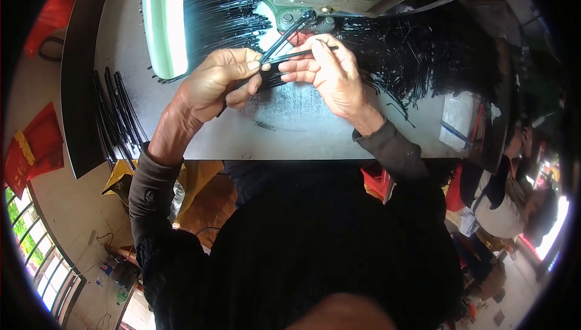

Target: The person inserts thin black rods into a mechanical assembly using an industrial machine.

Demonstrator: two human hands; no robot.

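Observation:
My left hand (pixel 221 79) is closed, thumb and forefinger pinching thin black strips near their crossing point. One thin black strip (pixel 287 38) slants up from that pinch toward the green machine (pixel 279 6). A second thin black strip (pixel 302 54) runs across to my right hand (pixel 336 79). There it passes under the thumb, and the lower fingers stretch loosely toward my left hand. Both hands are just in front of the machine's rounded metal fittings, above the metal table (pixel 290 130). What lies inside the left palm is mostly hidden.
A dense row of black strips (pixel 221 15) lies behind a bright lamp tube (pixel 166 21). To the right is a large tangled heap of black strips (pixel 417 57); a smaller bundle (pixel 118 112) rests at left. A white box (pixel 459 118) stands near the right edge. Another person (pixel 499 203) is beyond.

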